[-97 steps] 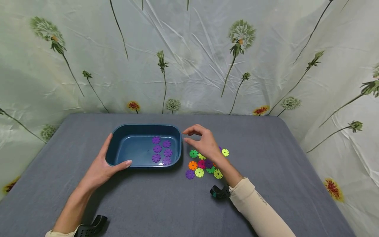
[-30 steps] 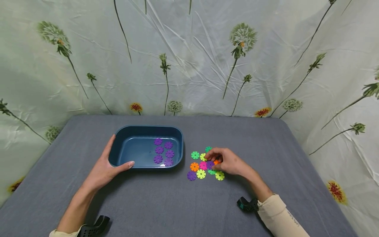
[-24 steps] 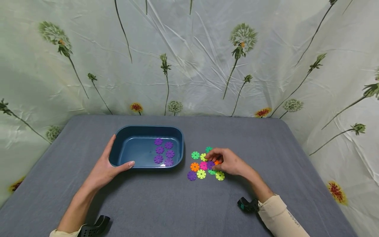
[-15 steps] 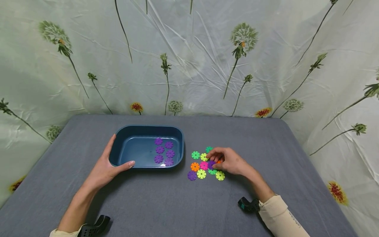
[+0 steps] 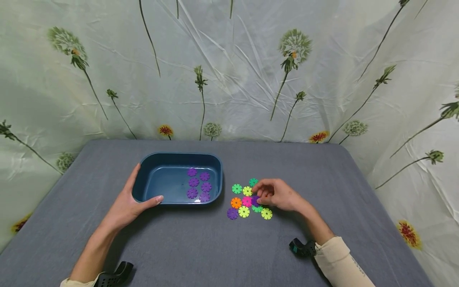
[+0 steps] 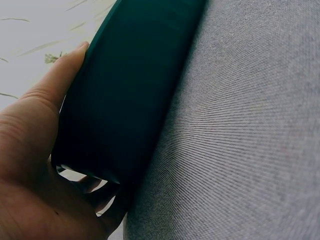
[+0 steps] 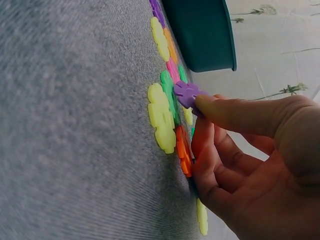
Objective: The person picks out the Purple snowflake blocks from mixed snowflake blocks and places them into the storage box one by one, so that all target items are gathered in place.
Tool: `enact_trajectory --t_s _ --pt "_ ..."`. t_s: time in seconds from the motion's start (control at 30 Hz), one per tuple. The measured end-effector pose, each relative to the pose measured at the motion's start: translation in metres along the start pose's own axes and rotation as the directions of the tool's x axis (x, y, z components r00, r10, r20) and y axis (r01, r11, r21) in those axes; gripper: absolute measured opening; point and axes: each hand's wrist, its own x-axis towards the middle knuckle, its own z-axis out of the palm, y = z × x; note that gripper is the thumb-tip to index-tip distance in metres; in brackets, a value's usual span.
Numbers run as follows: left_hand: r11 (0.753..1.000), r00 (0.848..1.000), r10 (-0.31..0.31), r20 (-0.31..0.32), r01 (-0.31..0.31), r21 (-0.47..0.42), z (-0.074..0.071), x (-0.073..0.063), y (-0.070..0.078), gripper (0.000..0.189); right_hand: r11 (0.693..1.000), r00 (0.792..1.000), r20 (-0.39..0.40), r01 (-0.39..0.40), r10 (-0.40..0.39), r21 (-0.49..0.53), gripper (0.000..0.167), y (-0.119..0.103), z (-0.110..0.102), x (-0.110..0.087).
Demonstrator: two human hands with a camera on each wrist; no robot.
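My left hand [image 5: 123, 207] holds the left end of a dark blue plastic basin [image 5: 154, 183], its thumb over the front rim. In the left wrist view the other fingers curl around the basin's wall [image 6: 120, 100]. Several purple flower-shaped discs [image 5: 193, 182] lie flat inside at the basin's right side. My right hand [image 5: 281, 195] is over a group of coloured discs on the cloth. Between thumb and fingertips it pinches a purple flower-shaped disc [image 7: 186, 93], tilted up above the others. The right hand covers part of the group in the head view.
Around that hand lie a yellow disc [image 5: 266, 213], a pink disc [image 5: 246, 201], an orange disc [image 5: 236, 203], a green disc [image 5: 236, 188] and another purple disc [image 5: 232, 213]. Grey cloth [image 5: 201, 247] covers the table. A flower-print curtain [image 5: 236, 71] hangs behind.
My right hand has moved from beside the basin's right rim back to the coloured discs and taken hold of a purple one. The left hand keeps its place on the basin.
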Motion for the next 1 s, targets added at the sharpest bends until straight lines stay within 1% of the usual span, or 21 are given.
enact_trajectory --t_s 0.17,0.3,0.43,0.53,0.7,0.9,1.0 --pt "1.000 1.000 -0.004 0.003 0.004 0.001 0.000 0.000 0.001 0.127 1.000 1.000 -0.012 -0.015 0.015 0.002 0.019 0.000 0.002 0.001" --pt "1.000 1.000 0.001 0.001 -0.001 0.003 0.000 0.000 0.001 0.127 1.000 0.998 -0.053 0.017 -0.018 -0.021 0.016 0.000 0.005 0.003" --pt "1.000 1.000 0.006 0.001 -0.006 -0.003 0.000 0.000 0.001 0.127 0.999 0.995 -0.094 0.027 -0.030 -0.036 0.015 -0.004 0.009 0.007" --pt "1.000 1.000 0.010 0.001 -0.010 -0.003 0.000 0.000 0.000 0.127 1.000 0.992 -0.125 0.026 -0.028 -0.016 0.015 -0.008 0.011 0.010" --pt "1.000 1.000 0.003 0.001 -0.003 -0.003 -0.001 0.000 -0.001 0.126 0.998 0.984 -0.168 0.058 -0.053 0.026 0.017 -0.013 0.015 0.014" --pt "1.000 1.000 0.001 0.003 -0.001 0.003 -0.001 0.000 -0.001 0.126 0.993 0.974 -0.220 0.079 -0.058 0.085 0.019 -0.015 0.018 0.021" --pt "1.000 1.000 -0.001 0.002 0.001 0.007 0.000 0.000 -0.001 0.126 0.991 0.969 -0.238 0.087 -0.061 0.099 0.018 -0.018 0.018 0.024"
